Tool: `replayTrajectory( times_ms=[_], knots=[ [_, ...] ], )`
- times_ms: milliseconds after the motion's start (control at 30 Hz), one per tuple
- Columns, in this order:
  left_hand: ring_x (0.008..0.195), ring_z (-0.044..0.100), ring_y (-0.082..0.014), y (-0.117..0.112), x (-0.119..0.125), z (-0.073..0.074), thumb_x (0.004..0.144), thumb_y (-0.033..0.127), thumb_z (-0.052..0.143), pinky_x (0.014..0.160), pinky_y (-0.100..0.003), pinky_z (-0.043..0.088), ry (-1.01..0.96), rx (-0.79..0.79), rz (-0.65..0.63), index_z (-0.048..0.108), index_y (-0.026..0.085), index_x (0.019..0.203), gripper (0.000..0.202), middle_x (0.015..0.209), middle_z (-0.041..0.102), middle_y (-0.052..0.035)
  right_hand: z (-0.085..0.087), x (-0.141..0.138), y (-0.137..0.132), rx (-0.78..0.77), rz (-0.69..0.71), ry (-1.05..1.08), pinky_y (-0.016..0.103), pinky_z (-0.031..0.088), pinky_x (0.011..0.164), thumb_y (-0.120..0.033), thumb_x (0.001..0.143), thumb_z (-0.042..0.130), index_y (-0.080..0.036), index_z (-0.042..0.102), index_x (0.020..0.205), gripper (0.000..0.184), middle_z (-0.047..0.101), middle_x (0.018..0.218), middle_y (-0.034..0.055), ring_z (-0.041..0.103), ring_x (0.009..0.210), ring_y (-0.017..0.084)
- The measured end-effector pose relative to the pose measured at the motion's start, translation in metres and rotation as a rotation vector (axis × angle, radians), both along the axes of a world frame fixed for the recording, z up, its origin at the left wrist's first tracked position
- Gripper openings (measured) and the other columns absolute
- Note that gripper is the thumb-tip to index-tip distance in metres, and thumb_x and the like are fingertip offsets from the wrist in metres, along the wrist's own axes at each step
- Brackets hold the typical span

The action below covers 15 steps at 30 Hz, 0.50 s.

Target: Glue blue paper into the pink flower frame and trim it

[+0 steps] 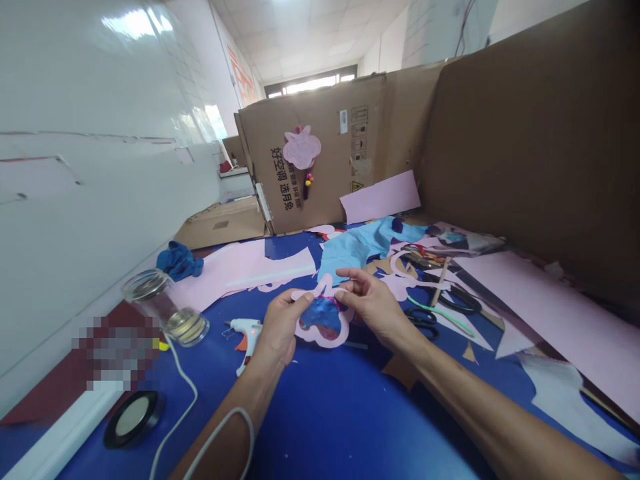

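Between both hands I hold up a pink paper cutout with rounded lobes and a pointed top. Shiny blue and purple material fills its middle. My left hand pinches the upper left edge, thumb in front. At the upper right edge, my right hand grips with thumb and index finger, its other fingers partly hidden. A white and orange glue gun lies beside my left wrist. Black-handled scissors lie to the right of my right hand, and light blue cloth is spread behind.
A glass jar and a roll of black tape are on the left of the blue table. A white cord runs there. Pink sheets and scraps cover the right. Cardboard walls stand behind, bearing a pink cloud-shaped piece.
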State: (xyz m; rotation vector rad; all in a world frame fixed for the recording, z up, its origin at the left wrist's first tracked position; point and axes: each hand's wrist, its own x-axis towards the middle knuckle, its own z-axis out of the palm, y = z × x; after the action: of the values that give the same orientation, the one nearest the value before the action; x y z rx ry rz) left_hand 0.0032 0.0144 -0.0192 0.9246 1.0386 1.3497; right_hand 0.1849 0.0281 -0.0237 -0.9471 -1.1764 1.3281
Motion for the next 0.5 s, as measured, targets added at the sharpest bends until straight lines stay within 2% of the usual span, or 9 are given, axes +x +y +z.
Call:
replayTrajectory(
  times_ms=[167, 333, 500],
  knots=[
    [0.056, 0.059, -0.0119, 0.0012, -0.0011, 0.0, 0.063, 0.035, 0.094, 0.058, -0.025, 0.047, -0.014, -0.004, 0.02, 0.072, 0.015, 0.074, 0.031, 0.065, 0.07, -0.0012, 0.001, 0.0007, -0.002, 0.013, -0.016, -0.015, 0.023, 0.037, 0.045, -0.039, 0.075, 0.081, -0.019, 0.063, 0.124, 0.055, 0.066, 0.077, -0.0026, 0.06, 0.062, 0.015],
    [0.056, 0.059, -0.0119, 0.0032, -0.004, 0.0, 0.06, 0.034, 0.095, 0.058, -0.025, 0.048, -0.04, 0.002, 0.04, 0.072, 0.015, 0.075, 0.034, 0.066, 0.07, -0.0014, 0.0019, 0.0021, -0.0027, -0.047, -0.042, 0.053, 0.023, 0.034, 0.043, -0.046, 0.084, 0.073, -0.02, 0.064, 0.131, 0.055, 0.053, 0.066, -0.0078, 0.046, 0.05, 0.011],
    [0.056, 0.059, -0.0118, 0.0026, -0.0031, 0.0006, 0.059, 0.035, 0.096, 0.057, -0.024, 0.047, -0.044, 0.004, 0.036, 0.072, 0.015, 0.074, 0.034, 0.065, 0.069, -0.001, 0.0016, 0.002, -0.0003, 0.0, -0.015, 0.051, 0.021, 0.036, 0.043, -0.041, 0.075, 0.084, -0.017, 0.062, 0.128, 0.062, 0.066, 0.077, -0.0037, 0.053, 0.056, 0.011]
  ],
)
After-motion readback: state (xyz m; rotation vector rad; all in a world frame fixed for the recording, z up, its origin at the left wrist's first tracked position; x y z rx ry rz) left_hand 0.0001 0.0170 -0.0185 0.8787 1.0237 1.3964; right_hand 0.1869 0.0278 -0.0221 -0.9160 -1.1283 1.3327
